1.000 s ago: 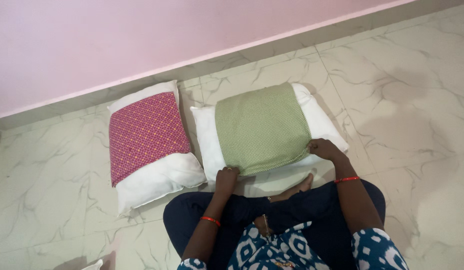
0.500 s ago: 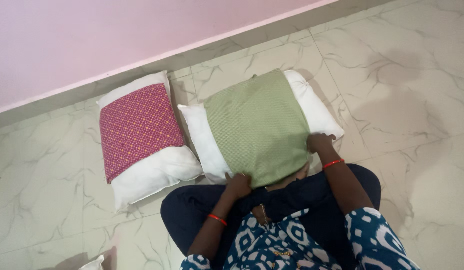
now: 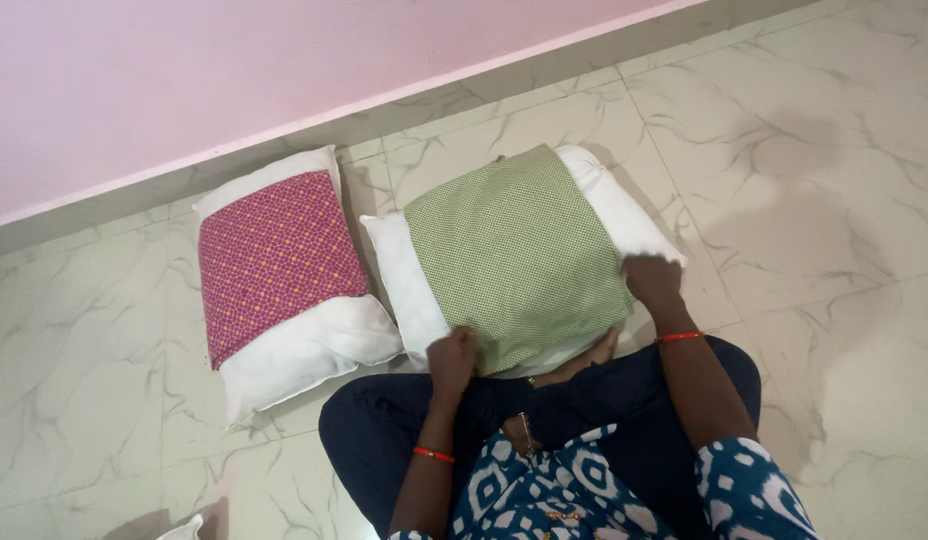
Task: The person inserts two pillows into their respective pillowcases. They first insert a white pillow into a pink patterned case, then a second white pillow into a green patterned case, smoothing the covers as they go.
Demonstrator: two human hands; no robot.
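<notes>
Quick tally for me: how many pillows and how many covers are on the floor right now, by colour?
White pillows: 2, left pillow and right pillow
Pink patterned cover: 1
Green checked cover: 1, gripped at its near edge by the left hand and right hand
Total: 4

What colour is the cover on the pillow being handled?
Green cover with a fine check, over a white pillow; head view.
</notes>
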